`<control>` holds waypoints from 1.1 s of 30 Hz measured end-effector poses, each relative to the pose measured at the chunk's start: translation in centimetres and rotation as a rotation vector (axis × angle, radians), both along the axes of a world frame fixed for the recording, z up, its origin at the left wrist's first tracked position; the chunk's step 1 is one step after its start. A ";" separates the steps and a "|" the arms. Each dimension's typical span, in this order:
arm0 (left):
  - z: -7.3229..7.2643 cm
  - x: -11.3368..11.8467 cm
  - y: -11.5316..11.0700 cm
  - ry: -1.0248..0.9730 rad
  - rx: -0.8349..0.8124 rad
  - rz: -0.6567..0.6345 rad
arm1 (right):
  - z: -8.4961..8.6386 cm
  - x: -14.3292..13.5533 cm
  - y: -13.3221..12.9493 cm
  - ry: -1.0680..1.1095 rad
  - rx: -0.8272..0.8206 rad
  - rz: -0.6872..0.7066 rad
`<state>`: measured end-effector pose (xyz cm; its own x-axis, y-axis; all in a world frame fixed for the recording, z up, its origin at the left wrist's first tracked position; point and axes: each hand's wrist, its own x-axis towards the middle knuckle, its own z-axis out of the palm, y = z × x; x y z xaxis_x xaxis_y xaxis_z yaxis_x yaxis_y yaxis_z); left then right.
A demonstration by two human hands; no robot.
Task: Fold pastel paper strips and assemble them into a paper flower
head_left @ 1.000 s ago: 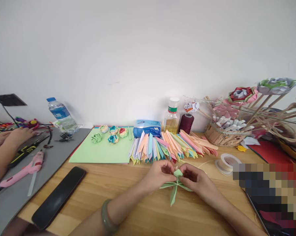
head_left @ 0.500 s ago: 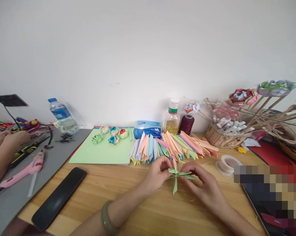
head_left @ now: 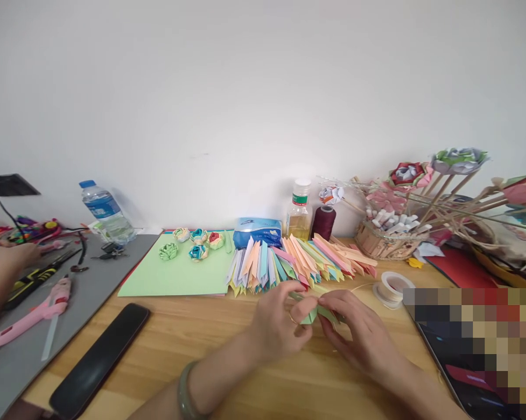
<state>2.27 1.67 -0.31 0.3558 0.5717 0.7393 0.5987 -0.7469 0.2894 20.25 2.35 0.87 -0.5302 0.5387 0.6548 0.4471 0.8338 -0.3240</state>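
Note:
Folded green paper petals [head_left: 309, 317] are pinched between my two hands above the wooden table. My left hand [head_left: 277, 321] is closed on them, its fingers bent over the front and hiding much of the paper. From the other side, my right hand [head_left: 357, 326] grips the petals between thumb and fingertips. A thin pale thread shows near the right fingers; where it ends is hidden. Just behind the hands lies a row of folded paper strips [head_left: 263, 265] in many colours. A spool of pale cord [head_left: 394, 286] stands right of my right hand.
Small paper flowers [head_left: 168, 251] rest on a green sheet [head_left: 171, 283]. Behind the strips are a tissue pack [head_left: 251, 232], a bottle [head_left: 298, 219], a maroon thread cone [head_left: 323, 223] and a basket [head_left: 372, 242]. A black phone [head_left: 101, 361], pink glue gun [head_left: 31, 321] and another person's arm [head_left: 3, 274] are left.
My left fingers have curled over the green petals, which showed as a spread star before and are now mostly covered. The whole view has shifted slightly to the right.

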 end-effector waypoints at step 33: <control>5.0 1.2 -3.0 -0.011 -0.911 0.000 | 5.0 1.8 -6.0 0.086 -0.394 0.094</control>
<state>3.51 -1.36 4.64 0.3514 0.9362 0.0047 0.5926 -0.2263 0.7730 22.07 -3.69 5.89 -0.5414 0.7088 0.4522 0.3323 0.6744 -0.6594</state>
